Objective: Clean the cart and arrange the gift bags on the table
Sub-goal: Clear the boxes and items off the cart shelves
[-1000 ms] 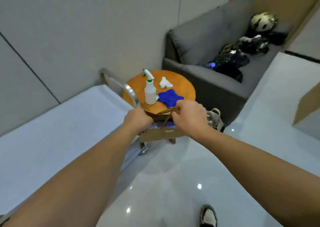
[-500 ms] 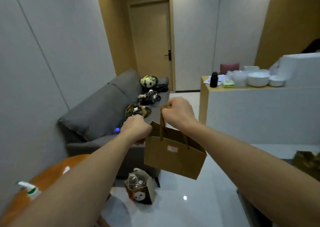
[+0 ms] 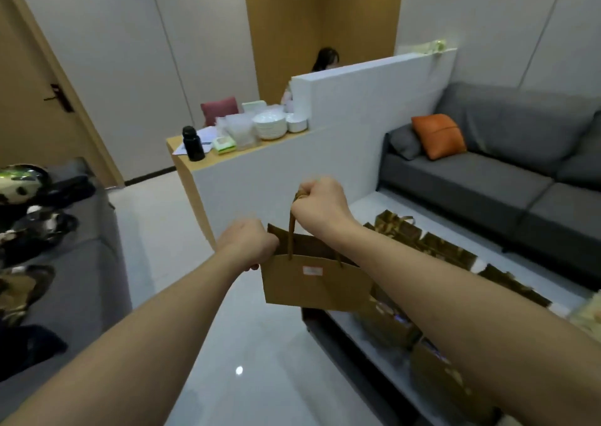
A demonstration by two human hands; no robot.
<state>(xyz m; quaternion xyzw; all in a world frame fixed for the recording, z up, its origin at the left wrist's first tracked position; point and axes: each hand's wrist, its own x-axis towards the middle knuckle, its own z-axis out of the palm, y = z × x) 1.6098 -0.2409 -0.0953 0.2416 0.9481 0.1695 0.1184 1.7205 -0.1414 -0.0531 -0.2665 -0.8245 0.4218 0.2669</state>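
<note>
A brown paper gift bag (image 3: 312,282) with a small white label hangs in front of me above the floor. My right hand (image 3: 320,203) grips its rope handles from above. My left hand (image 3: 245,245) holds the bag's left top edge. To the right stands a low white table (image 3: 481,247) with several brown gift bags (image 3: 448,251) on its top and more on its lower shelf (image 3: 387,325). The cart is out of view.
A grey sofa (image 3: 487,178) with an orange cushion (image 3: 439,136) lies beyond the table. A white partition counter (image 3: 260,172) ahead carries bowls, a black bottle and papers; a person sits behind it. Another grey sofa (image 3: 74,279) with dark items is at the left.
I have turned right from the round orange side table toward the low white table, carrying the gift bag in both hands. The bag now hangs near the table's left end.
</note>
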